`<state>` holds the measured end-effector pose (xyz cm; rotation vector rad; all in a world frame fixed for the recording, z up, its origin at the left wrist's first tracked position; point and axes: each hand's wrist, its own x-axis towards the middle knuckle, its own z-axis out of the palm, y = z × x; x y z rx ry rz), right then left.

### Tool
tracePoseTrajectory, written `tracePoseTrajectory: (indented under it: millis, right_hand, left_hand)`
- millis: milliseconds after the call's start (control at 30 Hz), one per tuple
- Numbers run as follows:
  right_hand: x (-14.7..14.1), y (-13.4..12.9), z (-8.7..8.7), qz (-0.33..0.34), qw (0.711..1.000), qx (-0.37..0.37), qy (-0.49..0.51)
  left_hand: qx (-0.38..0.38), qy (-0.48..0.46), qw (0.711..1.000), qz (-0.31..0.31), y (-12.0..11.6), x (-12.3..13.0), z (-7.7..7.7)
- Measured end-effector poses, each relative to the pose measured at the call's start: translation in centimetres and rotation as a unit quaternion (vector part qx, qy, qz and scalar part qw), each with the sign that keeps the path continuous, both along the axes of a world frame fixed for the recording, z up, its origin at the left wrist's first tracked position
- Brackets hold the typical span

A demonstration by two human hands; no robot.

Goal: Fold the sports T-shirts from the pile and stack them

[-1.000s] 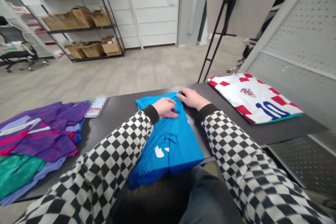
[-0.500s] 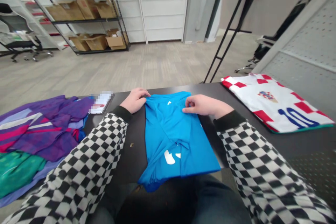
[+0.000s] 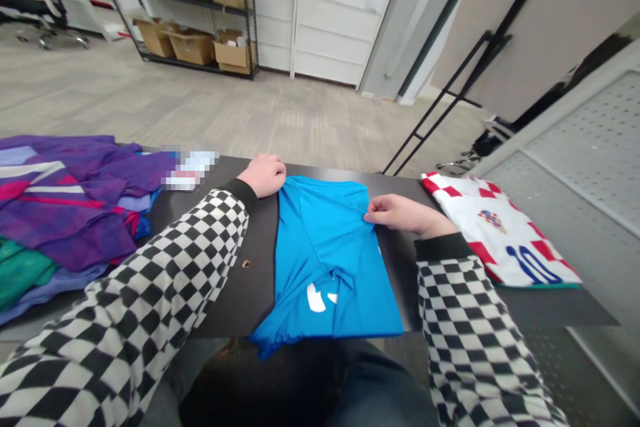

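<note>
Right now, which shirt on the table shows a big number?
The red-checked white jersey, far right, with a blue 10; the blue shirt and purple pile show no number.

Blue shirt (image 3: 325,253): bright cyan-blue, smooth thin fabric, lay flat on the dark desk (image 3: 235,300), long axis running away from the wearer of the camera. Folded into a long panel, narrower at the far end and wider at the near end. Diagonal creases crossed the body. Near-left corner bunched and drooped over the near edge of the desk. White printed marks (image 3: 316,298) showed toward the near end, partly tucked into a fold.
</note>
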<state>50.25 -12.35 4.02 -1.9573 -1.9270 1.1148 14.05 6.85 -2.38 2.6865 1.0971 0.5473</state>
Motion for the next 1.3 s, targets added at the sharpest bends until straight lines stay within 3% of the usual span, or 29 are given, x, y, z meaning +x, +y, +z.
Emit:
tracePoseTrajectory:
  millis: [100,267,367,533,667,767,967,1033,1100,1200,1233,1300]
  right_hand:
    - [0.2,0.2,-0.2,-0.008,1.000,-0.002,-0.025]
    - [0.3,0.7,-0.7,-0.004,0.997,0.006,-0.080]
    - [0.0,0.7,-0.7,-0.002,0.995,0.010,-0.097]
    - [-0.2,0.6,-0.7,-0.011,0.994,0.008,-0.111]
    - [-0.3,0.7,-0.7,-0.005,0.993,0.003,-0.116]
    - [-0.3,0.8,-0.9,0.001,0.992,0.008,-0.123]
    - [0.3,1.0,-1.4,0.003,0.992,0.018,-0.128]
    - [-0.1,0.3,-1.2,-0.011,0.991,0.063,-0.120]
    - [-1.8,-1.4,-0.6,-0.070,0.980,0.154,-0.103]
    - [-7.3,-6.2,0.9,-0.162,0.946,0.273,-0.070]
    - [-9.8,-8.2,1.4,-0.157,0.946,0.276,-0.061]
    - [-15.2,-12.3,2.1,-0.067,0.974,0.214,-0.033]
  left_hand:
    - [0.030,0.044,0.998,0.042,0.0,0.9,-0.3]
    - [0.031,0.037,0.992,0.113,-1.2,1.6,-0.5]
    - [0.037,0.022,0.992,0.120,-2.3,1.8,-0.4]
    - [0.083,-0.024,0.994,0.066,-4.3,2.1,0.7]
    - [0.076,-0.059,0.994,-0.049,-7.0,2.2,1.3]
    - [0.043,-0.038,0.991,-0.119,-8.6,2.0,0.5]
    - [0.017,-0.023,0.993,-0.112,-8.9,1.9,-0.9]
    - [0.012,-0.024,0.994,-0.104,-8.8,1.9,-0.8]
    - [0.006,-0.025,0.995,-0.101,-8.9,2.0,-0.7]
    - [-0.001,-0.024,0.995,-0.096,-9.0,2.0,-0.5]
    - [-0.003,-0.024,0.995,-0.095,-9.1,2.1,-0.5]
    - [-0.006,-0.027,0.995,-0.094,-9.1,2.1,-0.5]
